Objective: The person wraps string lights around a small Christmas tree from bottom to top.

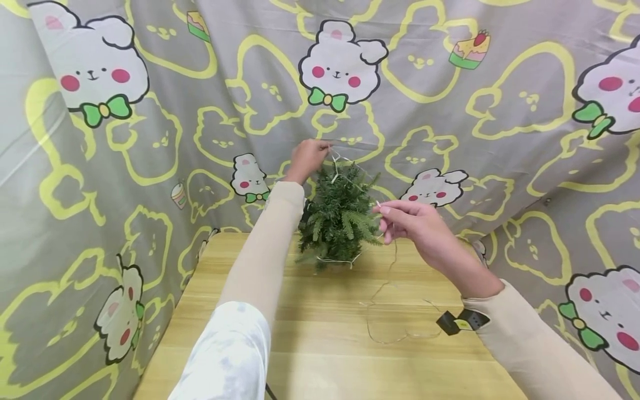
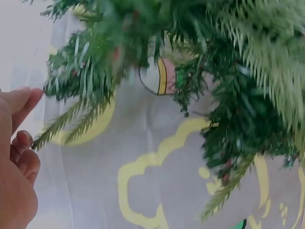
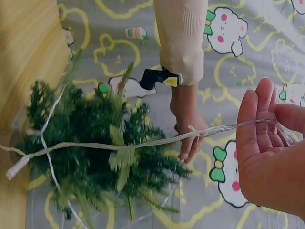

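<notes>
A small artificial Christmas tree (image 1: 340, 214) stands upright on the wooden table. Thin string lights (image 3: 102, 146) with a clear, pale wire cross in front of it in the right wrist view, and a loop shows around its base in the head view. At the treetop, my left hand (image 1: 311, 158) pinches a part of the wire between thumb and fingertips. To the right of the branches, my right hand (image 1: 417, 222) holds another stretch between thumb and forefinger; in the right wrist view the wire runs across its fingers. Green branches (image 2: 248, 100) fill much of the left wrist view.
Loose wire (image 1: 385, 340) trails over the wooden table (image 1: 320, 355) on the right side. A grey curtain (image 1: 200, 133) with cartoon rabbits hangs close behind the tree and along both sides. A black device (image 1: 462, 321) sits on the right sleeve.
</notes>
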Action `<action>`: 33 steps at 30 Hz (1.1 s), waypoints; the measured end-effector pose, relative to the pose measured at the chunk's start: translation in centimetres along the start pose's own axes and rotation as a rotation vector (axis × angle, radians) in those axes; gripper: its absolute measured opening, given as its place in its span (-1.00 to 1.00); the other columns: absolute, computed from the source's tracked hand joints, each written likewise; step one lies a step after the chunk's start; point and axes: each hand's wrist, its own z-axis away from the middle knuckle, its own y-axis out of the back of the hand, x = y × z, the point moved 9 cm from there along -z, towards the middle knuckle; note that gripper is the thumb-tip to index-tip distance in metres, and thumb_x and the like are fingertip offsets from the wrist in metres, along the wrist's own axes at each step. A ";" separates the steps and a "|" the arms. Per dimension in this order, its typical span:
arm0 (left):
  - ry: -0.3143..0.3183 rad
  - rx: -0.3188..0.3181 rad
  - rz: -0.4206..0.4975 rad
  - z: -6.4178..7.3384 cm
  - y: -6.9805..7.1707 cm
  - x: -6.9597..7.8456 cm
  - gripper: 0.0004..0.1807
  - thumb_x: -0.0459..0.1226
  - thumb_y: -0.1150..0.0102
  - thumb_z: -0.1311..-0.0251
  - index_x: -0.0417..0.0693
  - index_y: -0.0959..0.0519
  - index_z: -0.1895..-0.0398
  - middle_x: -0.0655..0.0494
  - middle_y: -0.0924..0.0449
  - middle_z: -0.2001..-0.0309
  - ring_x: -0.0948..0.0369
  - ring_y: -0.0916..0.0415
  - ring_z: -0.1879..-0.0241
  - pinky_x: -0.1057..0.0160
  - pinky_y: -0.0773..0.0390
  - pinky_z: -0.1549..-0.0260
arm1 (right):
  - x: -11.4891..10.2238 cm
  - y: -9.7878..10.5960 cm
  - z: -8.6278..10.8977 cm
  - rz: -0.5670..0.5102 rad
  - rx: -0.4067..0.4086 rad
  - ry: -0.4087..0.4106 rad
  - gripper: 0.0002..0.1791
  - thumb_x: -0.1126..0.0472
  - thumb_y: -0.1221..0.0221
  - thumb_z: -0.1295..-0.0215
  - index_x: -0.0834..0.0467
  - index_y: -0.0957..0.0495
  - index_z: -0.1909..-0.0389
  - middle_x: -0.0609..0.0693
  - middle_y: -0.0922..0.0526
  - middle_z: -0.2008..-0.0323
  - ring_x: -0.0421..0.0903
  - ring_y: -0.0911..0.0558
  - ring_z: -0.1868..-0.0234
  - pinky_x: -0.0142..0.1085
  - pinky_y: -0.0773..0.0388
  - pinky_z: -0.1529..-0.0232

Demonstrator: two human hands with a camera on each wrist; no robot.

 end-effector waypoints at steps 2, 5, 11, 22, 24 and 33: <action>0.033 -0.023 0.031 0.2 0.3 -0.6 -0.67 -0.06 -0.05 -0.50 0.25 -0.64 -0.22 0.22 -0.70 -0.12 0.18 -0.38 0.61 0.13 -0.38 0.38 | 0.1 -0.8 -0.2 0.002 -0.011 0.000 -0.71 0.13 -0.17 -0.49 0.24 -0.62 -0.04 0.02 -0.66 0.43 -0.12 -0.63 0.51 -0.25 -0.68 0.24; 0.084 -0.026 0.120 0.4 0.7 -1.7 -0.65 0.00 -0.04 -0.49 0.26 -0.64 -0.21 0.27 -0.63 -0.22 0.26 -0.34 0.53 0.12 -0.40 0.24 | 0.2 -2.0 -0.6 -0.004 -0.031 0.009 -0.70 0.14 -0.16 -0.49 0.27 -0.61 -0.04 0.03 -0.66 0.42 -0.12 -0.63 0.51 -0.24 -0.69 0.25; 0.126 0.005 0.384 1.1 0.8 -4.0 -0.59 0.07 -0.10 -0.44 0.18 -0.64 -0.21 0.26 -0.60 -0.26 0.35 -0.57 0.02 0.09 -0.50 -0.10 | 0.8 -5.0 -1.4 -0.021 -0.078 0.003 -0.69 0.16 -0.16 -0.49 0.31 -0.61 -0.04 0.01 -0.68 0.44 -0.14 -0.64 0.52 -0.23 -0.70 0.29; 0.116 0.088 0.760 2.4 -0.3 -5.9 -0.57 -0.04 -0.09 -0.48 -0.18 -0.67 -0.10 0.01 -0.65 -0.19 0.15 -0.48 -0.31 0.11 -0.38 -0.36 | 1.6 -10.1 -2.6 -0.072 -0.166 -0.029 -0.67 0.17 -0.14 -0.49 0.34 -0.61 -0.06 0.00 -0.65 0.46 -0.15 -0.62 0.52 -0.24 -0.69 0.27; 0.095 0.110 0.802 2.5 -0.2 -5.8 -0.58 -0.07 -0.06 -0.50 -0.22 -0.67 -0.09 -0.06 -0.68 -0.14 0.17 -0.49 -0.29 0.15 -0.38 -0.34 | 1.7 -10.7 -2.8 -0.077 -0.175 -0.031 -0.67 0.16 -0.15 -0.49 0.33 -0.61 -0.05 0.00 -0.65 0.45 -0.15 -0.63 0.52 -0.23 -0.69 0.26; 0.161 0.091 0.985 3.6 -1.1 -7.0 -0.60 -0.08 0.02 -0.53 -0.12 -0.64 -0.17 -0.14 -0.64 -0.14 -0.02 -0.44 0.04 0.32 -0.40 0.34 | 2.2 -12.4 -3.4 -0.087 -0.208 -0.044 -0.68 0.18 -0.11 -0.52 0.32 -0.60 -0.08 0.01 -0.65 0.43 -0.16 -0.63 0.49 -0.25 -0.69 0.26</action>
